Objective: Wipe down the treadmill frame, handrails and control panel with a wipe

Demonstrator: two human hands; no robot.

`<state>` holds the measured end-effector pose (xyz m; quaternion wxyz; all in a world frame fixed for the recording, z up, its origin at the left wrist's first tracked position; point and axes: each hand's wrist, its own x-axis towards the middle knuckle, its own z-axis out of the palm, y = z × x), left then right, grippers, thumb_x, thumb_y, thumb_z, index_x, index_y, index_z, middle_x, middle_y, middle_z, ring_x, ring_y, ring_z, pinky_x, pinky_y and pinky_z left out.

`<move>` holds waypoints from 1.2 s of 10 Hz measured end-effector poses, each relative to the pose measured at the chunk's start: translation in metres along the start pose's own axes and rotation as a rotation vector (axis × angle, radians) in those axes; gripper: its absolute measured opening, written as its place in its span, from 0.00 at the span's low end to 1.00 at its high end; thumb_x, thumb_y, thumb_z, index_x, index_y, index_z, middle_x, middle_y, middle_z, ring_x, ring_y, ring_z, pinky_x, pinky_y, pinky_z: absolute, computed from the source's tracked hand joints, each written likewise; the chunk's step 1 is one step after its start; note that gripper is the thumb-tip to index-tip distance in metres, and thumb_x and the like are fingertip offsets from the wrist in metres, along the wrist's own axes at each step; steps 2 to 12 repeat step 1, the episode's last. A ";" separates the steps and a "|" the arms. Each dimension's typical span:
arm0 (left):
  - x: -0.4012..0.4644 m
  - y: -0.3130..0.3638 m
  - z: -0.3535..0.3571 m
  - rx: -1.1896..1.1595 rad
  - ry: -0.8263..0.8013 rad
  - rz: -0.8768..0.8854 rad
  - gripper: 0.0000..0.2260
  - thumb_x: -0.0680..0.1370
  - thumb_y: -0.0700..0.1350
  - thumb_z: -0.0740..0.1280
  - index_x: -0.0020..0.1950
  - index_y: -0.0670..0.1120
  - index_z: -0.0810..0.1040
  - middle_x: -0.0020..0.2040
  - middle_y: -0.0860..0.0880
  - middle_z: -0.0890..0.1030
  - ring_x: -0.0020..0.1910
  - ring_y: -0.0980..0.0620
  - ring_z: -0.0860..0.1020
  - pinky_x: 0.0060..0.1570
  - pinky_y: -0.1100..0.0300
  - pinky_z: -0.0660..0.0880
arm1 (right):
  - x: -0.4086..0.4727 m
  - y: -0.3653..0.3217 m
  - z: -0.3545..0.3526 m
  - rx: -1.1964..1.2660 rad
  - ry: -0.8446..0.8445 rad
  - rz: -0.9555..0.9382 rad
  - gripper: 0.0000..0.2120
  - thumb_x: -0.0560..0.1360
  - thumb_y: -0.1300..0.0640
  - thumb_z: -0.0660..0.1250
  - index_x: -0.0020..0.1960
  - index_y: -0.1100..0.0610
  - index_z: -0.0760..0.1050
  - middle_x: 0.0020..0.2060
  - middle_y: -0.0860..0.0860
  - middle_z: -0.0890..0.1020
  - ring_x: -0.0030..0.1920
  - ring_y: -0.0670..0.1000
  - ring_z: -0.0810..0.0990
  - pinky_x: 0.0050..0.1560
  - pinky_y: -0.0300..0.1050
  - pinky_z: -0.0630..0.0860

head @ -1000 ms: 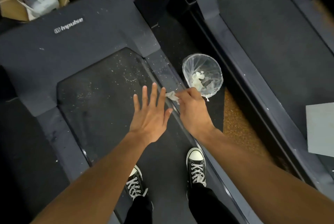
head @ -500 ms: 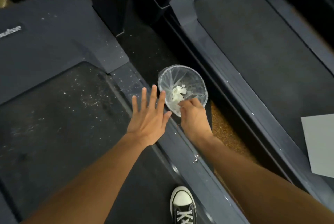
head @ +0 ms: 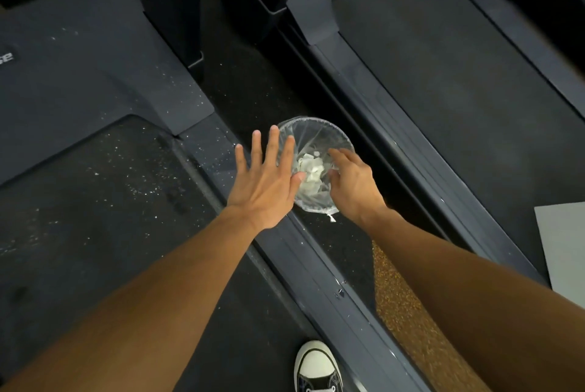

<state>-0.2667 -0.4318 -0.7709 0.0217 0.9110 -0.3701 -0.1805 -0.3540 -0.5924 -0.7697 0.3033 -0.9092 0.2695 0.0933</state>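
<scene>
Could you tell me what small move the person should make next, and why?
Probably draw the right hand back from the lined bin and fetch a fresh wipe: its fingers look loose and empty above the used wipes, the left hand is flat and empty, and white specks still dot the side rail.

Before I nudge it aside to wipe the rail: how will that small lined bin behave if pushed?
The bin probably slides or tips easily: it looks small and holds only crumpled wipes. Its thin clear liner likely crinkles and shifts.
</scene>
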 end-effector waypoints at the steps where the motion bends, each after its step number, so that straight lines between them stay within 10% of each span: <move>1: -0.010 -0.003 -0.010 -0.005 0.031 0.006 0.32 0.82 0.61 0.40 0.81 0.46 0.41 0.81 0.39 0.39 0.79 0.34 0.43 0.75 0.32 0.50 | -0.011 -0.010 -0.007 -0.044 0.026 -0.043 0.22 0.83 0.60 0.59 0.76 0.59 0.62 0.75 0.56 0.64 0.74 0.57 0.65 0.72 0.53 0.66; 12: -0.010 -0.003 -0.010 -0.005 0.031 0.006 0.32 0.82 0.61 0.40 0.81 0.46 0.41 0.81 0.39 0.39 0.79 0.34 0.43 0.75 0.32 0.50 | -0.011 -0.010 -0.007 -0.044 0.026 -0.043 0.22 0.83 0.60 0.59 0.76 0.59 0.62 0.75 0.56 0.64 0.74 0.57 0.65 0.72 0.53 0.66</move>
